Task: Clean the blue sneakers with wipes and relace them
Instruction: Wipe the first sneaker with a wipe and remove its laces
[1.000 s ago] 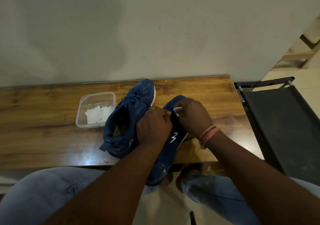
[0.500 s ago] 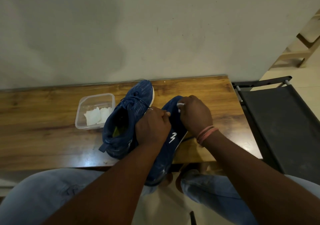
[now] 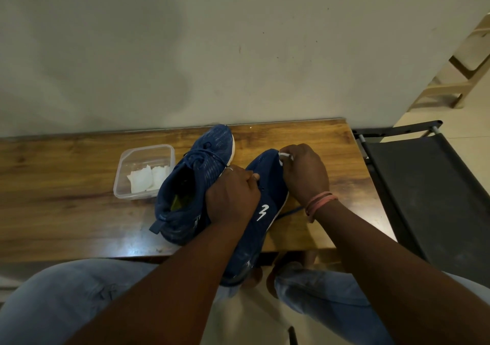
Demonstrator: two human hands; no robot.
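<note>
Under my hands lies a wooden surface (image 3: 66, 212). My left hand (image 3: 233, 196) grips a blue sneaker (image 3: 265, 212), while beside it my right hand (image 3: 305, 172) pinches a white wipe (image 3: 283, 156) against its toe. A second sneaker (image 3: 196, 180) and a clear tub of wipes (image 3: 144, 172) sit left of my left hand.

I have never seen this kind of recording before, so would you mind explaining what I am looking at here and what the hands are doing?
There is no machine: a person wears a camera on the head, looking down at their own hands. On the wooden table stand a clear tub of wipes and one blue sneaker. The left hand grips a second sneaker, which overhangs the table's near edge. The right hand pinches a small white wipe against that shoe's toe. A loose blue lace shows beside it.
</note>
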